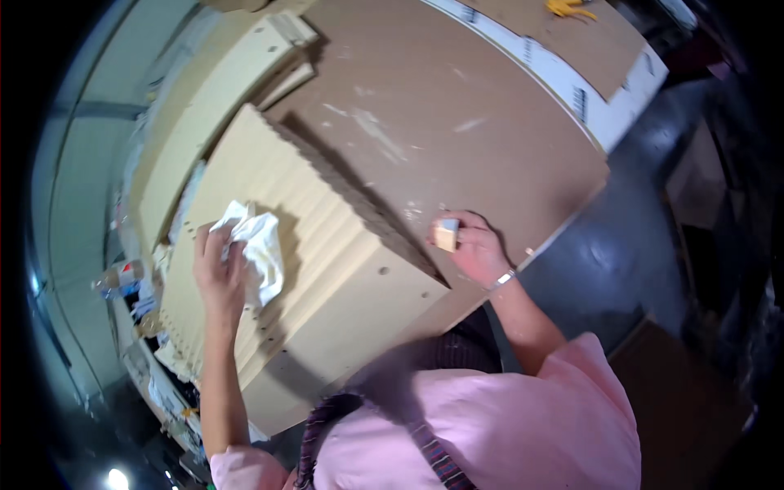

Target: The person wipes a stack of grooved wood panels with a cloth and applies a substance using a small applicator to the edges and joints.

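My left hand (217,278) is closed on a crumpled white cloth (261,249), which hangs over a stack of pale wooden boards (351,314). The boards' edges form a row of ridges, and small round holes show in the near board. To the right of the stack, my right hand (482,255) grips a small block (446,237), tan on one side and grey-blue on top. This hand is above the brown tabletop, close to its right edge. What the block is made of, I cannot tell.
More pale boards (220,114) lie beyond the stack at the far left. The brown tabletop (457,106) has whitish smears. A yellow tool (569,8) lies on a brown sheet at the far right. Assorted clutter (131,278) lines the left side. Dark floor (621,220) shows past the table's right edge.
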The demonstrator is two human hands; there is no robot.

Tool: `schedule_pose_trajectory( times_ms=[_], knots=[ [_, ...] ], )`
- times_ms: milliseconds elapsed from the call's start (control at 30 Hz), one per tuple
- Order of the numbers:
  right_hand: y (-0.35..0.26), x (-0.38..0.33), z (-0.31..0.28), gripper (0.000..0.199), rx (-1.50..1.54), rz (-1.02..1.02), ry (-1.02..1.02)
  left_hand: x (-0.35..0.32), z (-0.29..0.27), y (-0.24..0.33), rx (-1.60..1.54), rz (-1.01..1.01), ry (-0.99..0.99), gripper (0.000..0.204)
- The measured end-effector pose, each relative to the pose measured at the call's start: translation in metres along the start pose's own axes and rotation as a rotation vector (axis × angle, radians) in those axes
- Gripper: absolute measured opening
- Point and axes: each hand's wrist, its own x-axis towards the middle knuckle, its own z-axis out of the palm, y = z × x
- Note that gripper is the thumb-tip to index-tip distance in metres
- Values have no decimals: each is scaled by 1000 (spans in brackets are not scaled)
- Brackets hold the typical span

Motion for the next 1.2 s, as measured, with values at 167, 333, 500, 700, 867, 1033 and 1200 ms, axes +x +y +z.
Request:
schedule_pose_trajectory(
  times_ms=[167, 333, 500, 700, 867, 1033, 1200],
  knots=[
    [-6, -1, 8, 44, 17, 58, 8, 1, 69, 33, 409, 269, 14, 33],
    [-2, 1, 1, 41, 60, 60, -23, 63, 108, 94, 243, 361, -34, 19],
    [-5, 3, 4, 40, 36, 50, -18, 82, 70, 50, -176, 305, 79, 27],
    [2, 7, 8, 39, 79, 23, -67, 12, 57, -14, 433, 221, -1, 51],
    [1, -1, 0, 38, 37, -2, 22, 78, 79, 46, -13, 243, -120, 28],
    [3, 0, 4, 33, 15, -27, 9, 105, 26, 4, -351, -48, 224, 24],
    [2, 4, 1, 31, 98, -2, -75, 38, 45, -19, 198, 218, 86, 37]
  ],
)
